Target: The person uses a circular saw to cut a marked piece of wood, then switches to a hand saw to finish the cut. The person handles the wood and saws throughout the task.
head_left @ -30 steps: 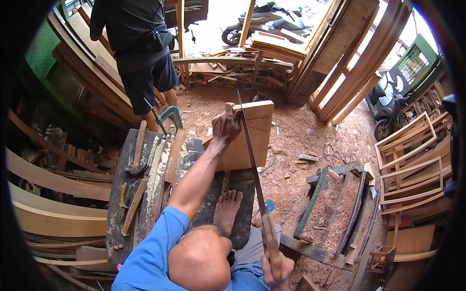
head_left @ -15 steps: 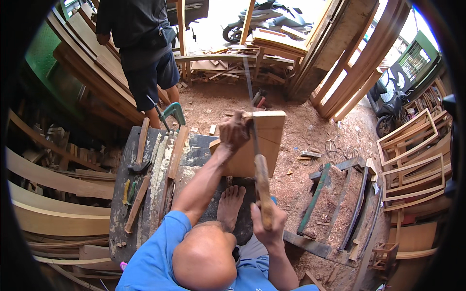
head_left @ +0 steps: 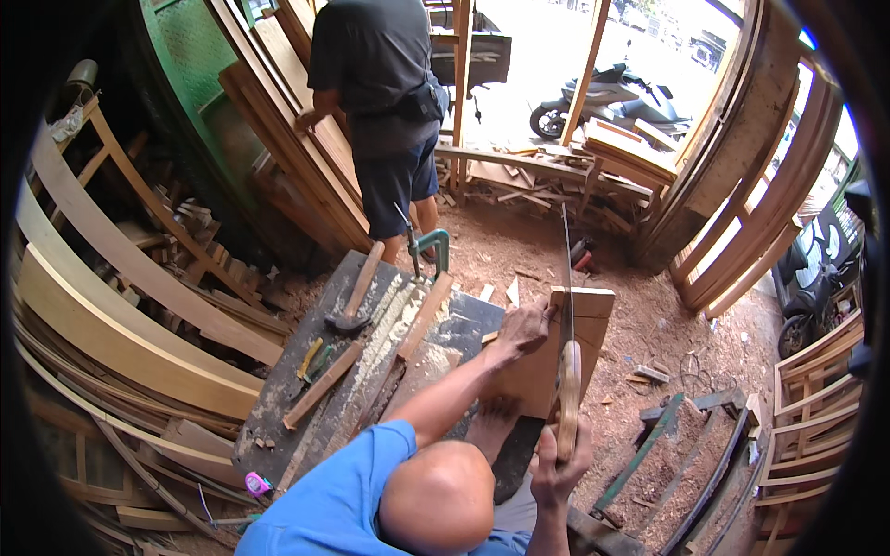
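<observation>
Woodshop, sawdust floor; dark tabletop [head_left: 306,371] strewn with shavings. One wooden board [head_left: 556,357] on edge at the tabletop's right side. Left hand [head_left: 522,331]: fingers curled over the board's top edge, pressing it. Right hand [head_left: 559,463]: fingers wrapped tight around the wooden handle of one handsaw [head_left: 566,306], blade in the board. One hammer [head_left: 354,298], one green clamp [head_left: 431,246]. One bystander [head_left: 380,102] beyond.

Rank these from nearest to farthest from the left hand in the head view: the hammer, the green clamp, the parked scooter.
From the left hand on the board:
1. Green clamp, just up and to its left on the bench.
2. Hammer, farther left on the bench.
3. Parked scooter, far off outside the doorway.
</observation>
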`<move>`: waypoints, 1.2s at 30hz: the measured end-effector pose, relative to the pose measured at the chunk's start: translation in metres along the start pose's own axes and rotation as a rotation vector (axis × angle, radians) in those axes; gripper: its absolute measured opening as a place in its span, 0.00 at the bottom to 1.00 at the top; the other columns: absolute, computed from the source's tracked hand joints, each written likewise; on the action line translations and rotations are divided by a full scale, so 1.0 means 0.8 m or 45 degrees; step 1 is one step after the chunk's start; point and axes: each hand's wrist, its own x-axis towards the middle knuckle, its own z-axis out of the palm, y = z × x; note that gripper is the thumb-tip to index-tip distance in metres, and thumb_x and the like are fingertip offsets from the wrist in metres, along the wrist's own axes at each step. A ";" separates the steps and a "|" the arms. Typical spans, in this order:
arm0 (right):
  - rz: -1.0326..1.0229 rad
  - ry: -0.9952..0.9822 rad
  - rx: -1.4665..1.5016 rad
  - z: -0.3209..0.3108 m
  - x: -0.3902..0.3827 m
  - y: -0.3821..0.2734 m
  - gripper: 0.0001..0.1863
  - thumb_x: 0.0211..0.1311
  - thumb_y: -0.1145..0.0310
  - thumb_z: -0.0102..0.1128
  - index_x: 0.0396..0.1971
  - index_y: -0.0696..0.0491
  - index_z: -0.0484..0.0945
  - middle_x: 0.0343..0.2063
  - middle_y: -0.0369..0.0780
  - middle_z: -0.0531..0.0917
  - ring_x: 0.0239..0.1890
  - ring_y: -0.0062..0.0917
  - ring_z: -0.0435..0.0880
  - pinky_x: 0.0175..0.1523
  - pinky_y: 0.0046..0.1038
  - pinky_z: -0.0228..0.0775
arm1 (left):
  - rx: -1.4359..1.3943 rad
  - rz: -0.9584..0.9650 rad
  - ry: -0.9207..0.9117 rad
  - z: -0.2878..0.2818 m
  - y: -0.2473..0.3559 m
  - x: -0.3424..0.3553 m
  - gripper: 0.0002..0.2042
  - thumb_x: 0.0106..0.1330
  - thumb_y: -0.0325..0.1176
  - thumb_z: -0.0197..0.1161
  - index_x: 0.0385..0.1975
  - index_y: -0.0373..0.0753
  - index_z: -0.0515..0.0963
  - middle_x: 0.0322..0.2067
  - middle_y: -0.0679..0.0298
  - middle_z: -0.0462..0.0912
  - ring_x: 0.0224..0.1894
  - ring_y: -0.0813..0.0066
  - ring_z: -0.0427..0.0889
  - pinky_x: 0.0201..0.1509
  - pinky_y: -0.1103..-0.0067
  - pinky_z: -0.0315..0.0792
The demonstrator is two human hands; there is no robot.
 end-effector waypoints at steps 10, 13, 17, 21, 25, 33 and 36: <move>0.011 0.063 -0.081 0.014 0.044 0.004 0.12 0.71 0.64 0.59 0.41 0.59 0.74 0.14 0.38 0.77 0.17 0.19 0.78 0.23 0.26 0.69 | 0.092 -0.111 -0.104 0.052 -0.029 0.024 0.14 0.77 0.47 0.45 0.43 0.42 0.70 0.24 0.45 0.83 0.30 0.40 0.85 0.34 0.49 0.75; -0.059 0.085 -0.251 0.012 0.036 0.011 0.11 0.68 0.65 0.62 0.39 0.58 0.75 0.18 0.46 0.78 0.18 0.36 0.80 0.24 0.35 0.69 | 0.182 -0.137 -0.231 0.065 -0.040 0.038 0.16 0.78 0.49 0.41 0.46 0.45 0.70 0.26 0.46 0.85 0.31 0.41 0.86 0.34 0.50 0.76; 0.072 -0.079 -0.364 -0.038 -0.032 -0.040 0.10 0.61 0.70 0.64 0.38 0.59 0.77 0.26 0.48 0.80 0.23 0.40 0.84 0.28 0.36 0.75 | 0.103 -0.381 -0.117 0.064 -0.054 0.046 0.20 0.78 0.51 0.38 0.50 0.42 0.70 0.33 0.40 0.85 0.39 0.36 0.84 0.42 0.47 0.75; 0.037 -0.008 -0.488 -0.091 -0.094 -0.130 0.13 0.63 0.66 0.66 0.42 0.59 0.81 0.23 0.42 0.81 0.20 0.27 0.77 0.24 0.28 0.67 | 0.036 -0.316 -0.155 0.060 -0.060 0.044 0.22 0.79 0.52 0.37 0.50 0.40 0.70 0.35 0.38 0.84 0.41 0.32 0.83 0.45 0.47 0.74; 0.347 0.105 -0.107 -0.083 -0.022 -0.159 0.19 0.66 0.62 0.56 0.41 0.66 0.76 0.14 0.36 0.76 0.13 0.19 0.75 0.19 0.21 0.67 | 0.016 -0.390 -0.073 0.057 -0.054 0.040 0.22 0.79 0.53 0.37 0.48 0.40 0.70 0.32 0.39 0.84 0.40 0.33 0.83 0.43 0.46 0.73; 0.083 -0.263 -0.382 0.006 0.169 -0.106 0.18 0.74 0.55 0.54 0.35 0.57 0.73 0.15 0.33 0.74 0.14 0.15 0.74 0.18 0.20 0.65 | 0.120 -0.295 -0.074 0.035 -0.030 0.028 0.23 0.79 0.53 0.37 0.46 0.39 0.70 0.30 0.40 0.84 0.36 0.33 0.84 0.39 0.47 0.75; 0.267 -0.154 -0.230 -0.009 0.107 -0.133 0.15 0.74 0.58 0.55 0.37 0.57 0.72 0.15 0.32 0.74 0.13 0.14 0.72 0.17 0.20 0.63 | 0.162 -0.298 -0.040 0.040 -0.038 0.031 0.23 0.79 0.53 0.37 0.46 0.39 0.71 0.29 0.41 0.84 0.34 0.33 0.84 0.38 0.47 0.76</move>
